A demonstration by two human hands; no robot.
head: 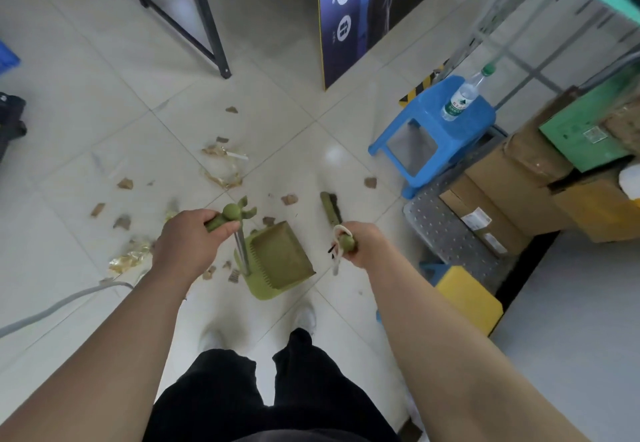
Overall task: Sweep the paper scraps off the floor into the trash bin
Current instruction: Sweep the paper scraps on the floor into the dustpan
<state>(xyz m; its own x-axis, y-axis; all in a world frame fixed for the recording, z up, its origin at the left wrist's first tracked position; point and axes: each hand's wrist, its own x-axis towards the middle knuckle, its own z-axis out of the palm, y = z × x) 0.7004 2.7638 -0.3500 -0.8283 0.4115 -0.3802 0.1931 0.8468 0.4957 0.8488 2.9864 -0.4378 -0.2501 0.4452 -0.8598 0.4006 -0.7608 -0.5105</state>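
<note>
My left hand [188, 241] grips the green handle of an upright dustpan [280, 260], which stands on the tiled floor just in front of my feet. In my right hand [363, 246] is the green handle of a broom whose brush head [330, 207] rests on the floor to the right of the pan. Several brown paper scraps [124, 183] and crumpled clear wrappers [221, 173] lie scattered ahead and to the left of the dustpan. No trash bin shows in this view.
A blue plastic stool [415, 151] with a water bottle [462, 99] stands ahead on the right. Cardboard boxes [502, 185] and a perforated metal plate [446, 230] line the right side. A black table leg [216, 43], a standing poster board [349, 22] and a grey cable [52, 310] are nearby.
</note>
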